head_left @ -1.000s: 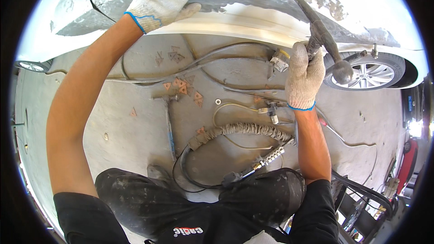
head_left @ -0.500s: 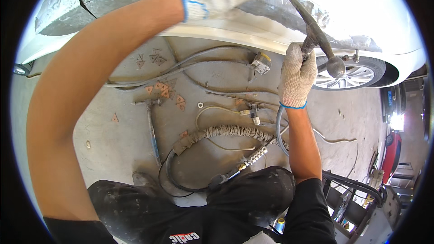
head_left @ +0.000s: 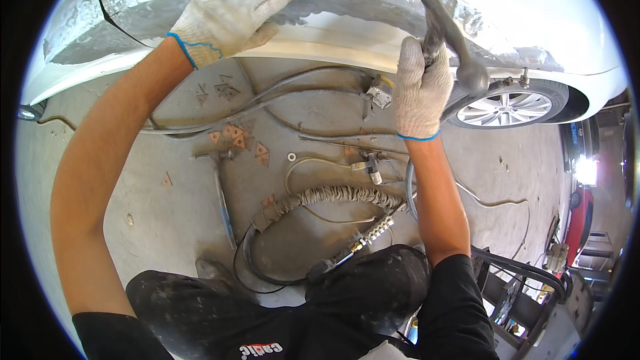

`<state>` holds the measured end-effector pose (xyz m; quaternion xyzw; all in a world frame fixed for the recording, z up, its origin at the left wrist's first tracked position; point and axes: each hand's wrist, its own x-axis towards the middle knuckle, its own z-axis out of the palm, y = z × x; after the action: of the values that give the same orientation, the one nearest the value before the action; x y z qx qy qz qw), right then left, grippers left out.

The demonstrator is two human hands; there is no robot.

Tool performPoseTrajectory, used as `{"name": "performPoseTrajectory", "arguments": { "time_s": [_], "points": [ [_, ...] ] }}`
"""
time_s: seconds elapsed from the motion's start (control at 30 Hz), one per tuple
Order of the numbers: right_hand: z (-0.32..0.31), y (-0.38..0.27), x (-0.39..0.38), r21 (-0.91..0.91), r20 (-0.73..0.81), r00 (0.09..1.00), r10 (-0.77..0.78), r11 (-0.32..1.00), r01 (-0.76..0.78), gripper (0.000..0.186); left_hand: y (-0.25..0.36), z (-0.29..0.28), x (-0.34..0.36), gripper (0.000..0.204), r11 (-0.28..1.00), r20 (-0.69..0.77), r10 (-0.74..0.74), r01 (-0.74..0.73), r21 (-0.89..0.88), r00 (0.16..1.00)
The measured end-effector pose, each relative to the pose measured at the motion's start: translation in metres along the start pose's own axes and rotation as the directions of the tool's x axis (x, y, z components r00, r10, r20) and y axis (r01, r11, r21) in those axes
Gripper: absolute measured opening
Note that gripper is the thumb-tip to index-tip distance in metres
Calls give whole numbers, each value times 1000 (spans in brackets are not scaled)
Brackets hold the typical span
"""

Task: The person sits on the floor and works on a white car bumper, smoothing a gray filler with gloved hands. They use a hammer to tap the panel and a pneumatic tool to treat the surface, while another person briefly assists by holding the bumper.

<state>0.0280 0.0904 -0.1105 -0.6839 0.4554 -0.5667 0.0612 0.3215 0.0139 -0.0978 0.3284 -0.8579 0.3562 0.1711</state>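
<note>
My left hand [head_left: 237, 10] wears a whitish knit glove with blue cuff trim and lies flat, fingers stretched out, on the white car body panel [head_left: 553, 13], over a grey patchy band. My gloved right hand [head_left: 421, 90] grips a dark metal hammer [head_left: 450, 30] by its handle. The hammer's long tapered end points up across the panel, and its rounded end sits near the lower edge, beside the car's wheel [head_left: 503, 112]. The handle is mostly hidden by my fingers.
On the concrete floor below lie a long-handled hammer [head_left: 220, 197], hoses [head_left: 207, 127], copper-coloured triangular pieces [head_left: 237, 133], a washer [head_left: 291, 157], an air fitting [head_left: 373, 170] and a sleeved cable [head_left: 333, 193]. A metal cart [head_left: 527, 287] stands at lower right; a red car [head_left: 577, 227] is behind it.
My left hand, blurred and further right half a second ago, has moved back left along the panel and is now still-looking. My right hand and hammer have shifted slightly up and left.
</note>
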Motion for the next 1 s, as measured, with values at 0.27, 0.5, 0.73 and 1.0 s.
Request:
{"name": "performPoseTrajectory", "arguments": {
  "time_s": [0.27,0.5,0.73,1.0],
  "points": [
    [6,-11,10,-78,12,1000,-28,997,29,46,7,13,-7,78,999,-43,-35,36,19,998],
    [-21,-8,-18,126,-162,976,145,984,-125,29,7,-34,3,68,1000,24,8,-8,4,1000],
    [-27,1,-20,178,-275,942,190,973,-145,36,68,-9,137,58,981,74,176,-181,65,982],
    [-32,11,-24,87,-161,952,262,964,-250,34,28,-18,97,56,940,-213,327,-294,171,921]
  ]
}}
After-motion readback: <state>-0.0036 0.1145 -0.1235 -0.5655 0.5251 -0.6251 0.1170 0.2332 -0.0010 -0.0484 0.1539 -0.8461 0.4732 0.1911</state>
